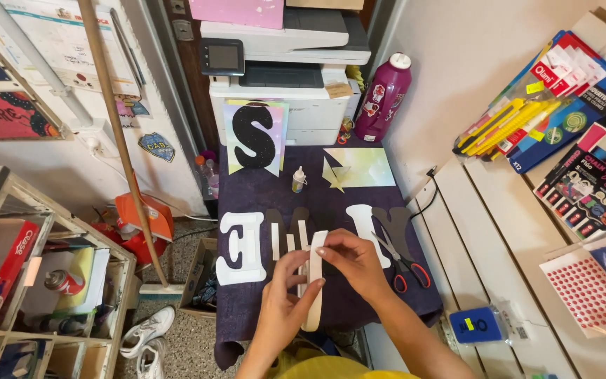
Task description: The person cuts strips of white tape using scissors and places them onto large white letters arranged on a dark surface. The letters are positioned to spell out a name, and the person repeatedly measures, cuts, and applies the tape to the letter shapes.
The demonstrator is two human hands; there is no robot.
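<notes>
On the purple table (247, 319), hemmed by shelving and a white bench, letter cutouts leave little bare cloth; over its near edge, left hand (285, 298) and right hand (351, 261) both pinch a white strip (314, 295); their fingers hide its middle.

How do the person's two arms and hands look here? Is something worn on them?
Both forearms are bare, with no sleeves reaching into view. The left hand and the right hand wear no gloves, and no rings, watch or bracelet can be seen. The fingernails look short and unpainted. Yellow clothing shows at the bottom edge.
</notes>
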